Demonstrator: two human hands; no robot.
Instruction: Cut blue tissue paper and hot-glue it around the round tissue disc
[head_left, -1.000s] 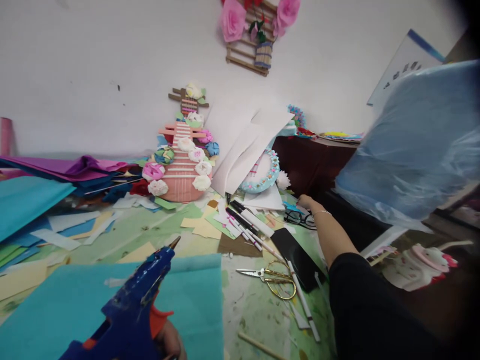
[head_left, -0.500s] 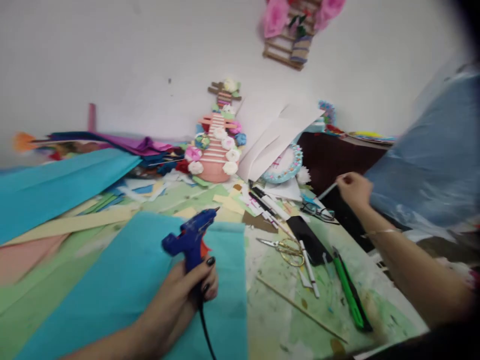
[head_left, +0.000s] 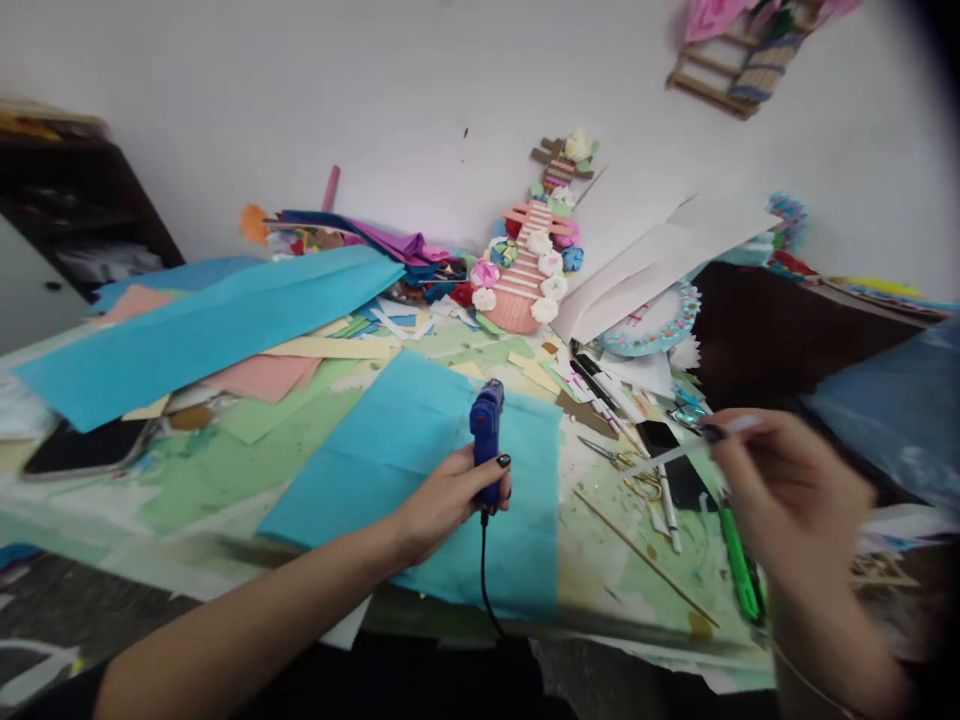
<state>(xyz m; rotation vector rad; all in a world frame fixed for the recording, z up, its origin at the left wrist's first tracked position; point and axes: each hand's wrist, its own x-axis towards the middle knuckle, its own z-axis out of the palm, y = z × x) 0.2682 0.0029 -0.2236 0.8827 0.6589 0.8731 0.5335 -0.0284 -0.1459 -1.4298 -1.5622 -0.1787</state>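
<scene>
My left hand (head_left: pixel 457 490) is closed round the handle of a blue hot glue gun (head_left: pixel 487 420), held above a turquoise sheet (head_left: pixel 375 450) with its black cord hanging down. Between the thumb and fingers of my right hand (head_left: pixel 787 500) is a thin whitish translucent glue stick (head_left: pixel 667 458), pointing left toward the gun. Below it lie gold-handled scissors (head_left: pixel 637 475), a black phone-like slab (head_left: pixel 686 480) and a green utility knife (head_left: pixel 739 565). A thin wooden stick (head_left: pixel 645 555) rests right of the sheet.
A paper-flower-covered guitar shape (head_left: pixel 517 290) leans on the wall. A folded turquoise strip (head_left: pixel 217 320) and a phone (head_left: pixel 86 450) lie left. White paper (head_left: pixel 660 260) and a round blue-rimmed piece (head_left: pixel 652 330) stand right. Markers and glasses (head_left: pixel 688 415) lie nearby.
My right hand has come back from the far right with the glue stick, nearer to the glue gun. The gun now points away from me. The view has turned left and down.
</scene>
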